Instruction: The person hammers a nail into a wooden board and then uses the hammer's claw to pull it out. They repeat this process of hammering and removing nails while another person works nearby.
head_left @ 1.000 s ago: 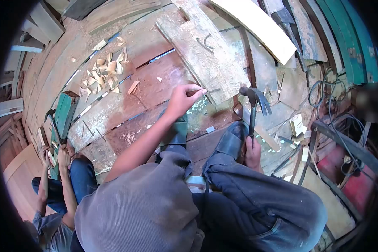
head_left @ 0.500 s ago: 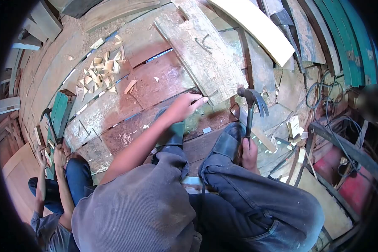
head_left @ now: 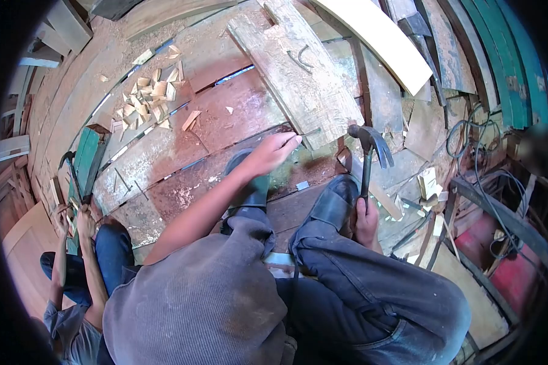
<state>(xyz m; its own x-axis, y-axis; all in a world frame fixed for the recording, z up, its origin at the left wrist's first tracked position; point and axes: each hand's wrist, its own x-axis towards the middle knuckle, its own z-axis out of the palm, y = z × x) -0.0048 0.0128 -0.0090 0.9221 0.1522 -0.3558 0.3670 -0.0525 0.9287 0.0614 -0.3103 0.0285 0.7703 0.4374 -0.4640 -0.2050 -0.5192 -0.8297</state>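
Observation:
My right hand (head_left: 366, 224) is closed around the handle of a claw hammer (head_left: 368, 149). The hammer's head points up, close to the near end of a worn wooden plank (head_left: 313, 91). At that same end, my left hand (head_left: 273, 154) is closed with thumb and fingers pinched. A thin dark nail (head_left: 312, 132) reaches from its fingertips over the plank's surface; the fingers hide its other end. Farther up the plank lie bent nails (head_left: 299, 61).
Small wood offcuts (head_left: 145, 103) are piled on the floorboards ahead left. Another person's hands (head_left: 84, 222) grip a hammer (head_left: 73, 173) beside a green block (head_left: 91, 155). A pale curved board (head_left: 383, 42), tangled cables (head_left: 469, 134) and scrap wood (head_left: 429, 185) lie to the right.
My left hand has closed its fingers and thumb together by the nail, whose tip now points more to the right. The hammer stays almost in place.

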